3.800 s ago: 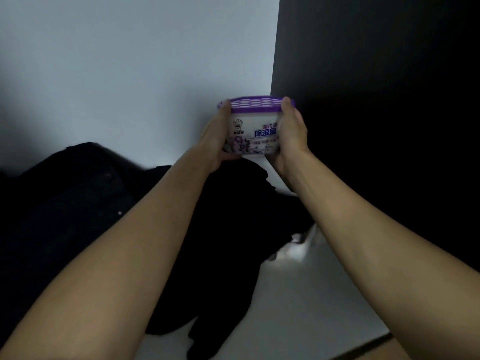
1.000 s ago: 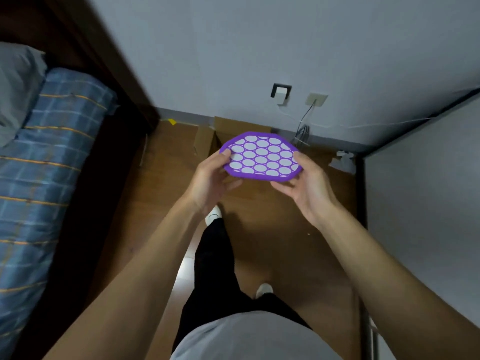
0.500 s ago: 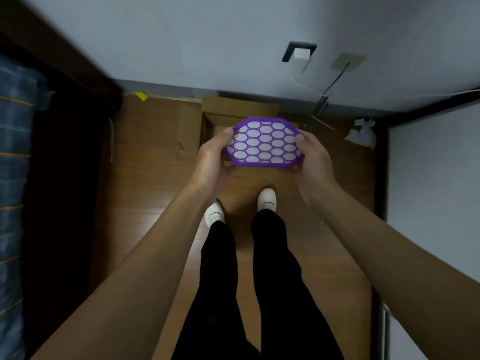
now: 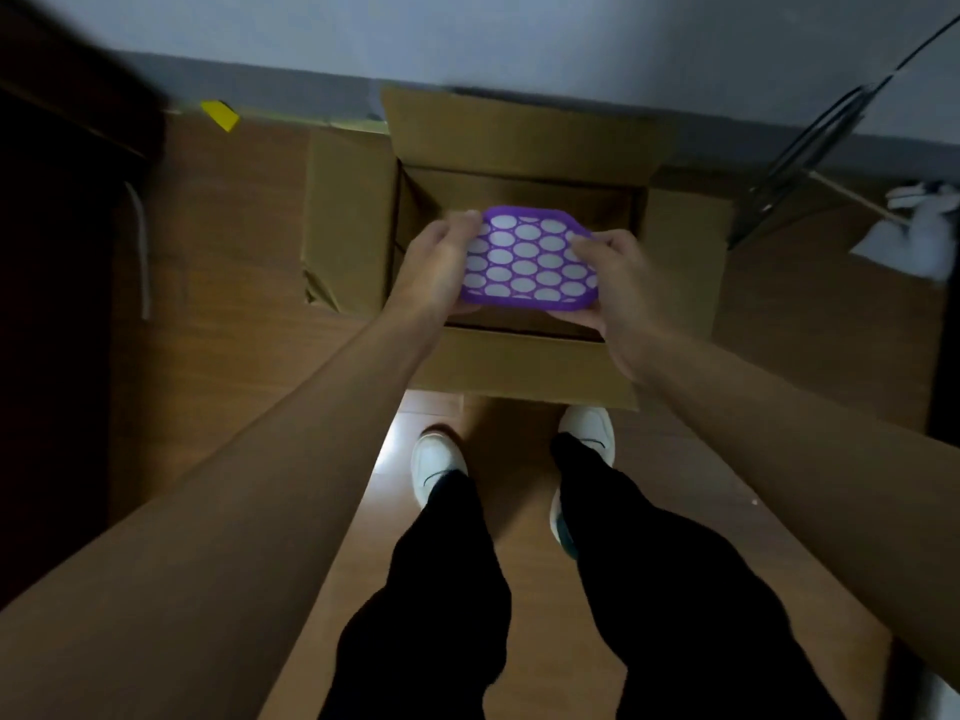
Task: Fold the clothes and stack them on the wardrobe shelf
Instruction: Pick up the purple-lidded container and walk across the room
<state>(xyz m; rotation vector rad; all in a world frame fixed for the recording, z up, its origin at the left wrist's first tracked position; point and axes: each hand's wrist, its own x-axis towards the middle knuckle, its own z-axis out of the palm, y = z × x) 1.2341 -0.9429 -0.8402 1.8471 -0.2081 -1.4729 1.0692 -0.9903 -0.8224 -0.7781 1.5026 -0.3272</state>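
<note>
Whatever lies under the purple lid [image 4: 530,259] is hidden. Part of the left hand [image 4: 434,267] is out of sight beneath the lid's edge, and so is part of the right hand [image 4: 623,293]. Lid and hands block most of the cardboard box's [image 4: 519,366] inside, and the rest is too dark to read. The dark furniture [image 4: 52,252] is smeared by blur and cut by the left edge. The cables [image 4: 810,148] run out at the top right corner. A white object [image 4: 914,231] at the right edge is too blurred to name. Both forearms and trouser legs are cut off at the bottom.
</note>
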